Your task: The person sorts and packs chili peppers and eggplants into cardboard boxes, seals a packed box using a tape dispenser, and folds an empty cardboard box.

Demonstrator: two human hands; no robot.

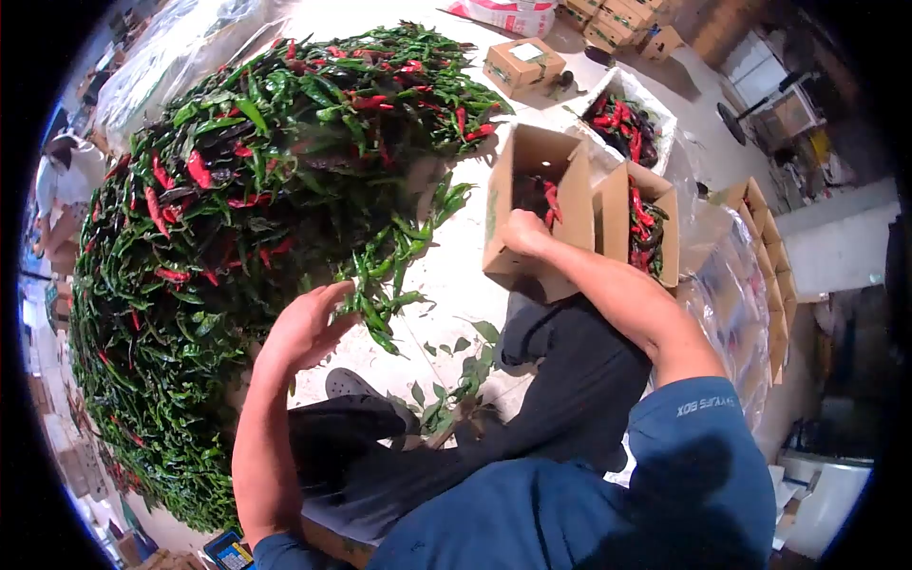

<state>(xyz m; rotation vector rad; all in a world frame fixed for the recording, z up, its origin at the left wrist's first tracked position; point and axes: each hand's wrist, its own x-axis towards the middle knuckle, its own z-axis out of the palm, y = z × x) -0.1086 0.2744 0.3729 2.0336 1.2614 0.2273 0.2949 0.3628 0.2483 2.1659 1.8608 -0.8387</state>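
Observation:
A large heap of green and red peppers (237, 190) covers the floor at the left and centre. My left hand (312, 326) is at the heap's right edge, fingers apart, beside a few loose green peppers (380, 304); nothing shows in it. My right hand (525, 234) is at the near left rim of an open cardboard box (570, 209) with red peppers (551, 198) inside. Its fingers are partly hidden, and whether they hold anything is unclear. Right of that box stands a second open box (613, 223) with red and green peppers (646, 228).
A white foam box (665, 119) of peppers stands behind the cardboard boxes. A closed carton (522, 65) lies farther back. Clear plastic sheeting (727, 285) and more cartons (769, 247) are at the right. Green leaves (461, 389) lie between my feet. Another person (68, 180) is at the far left.

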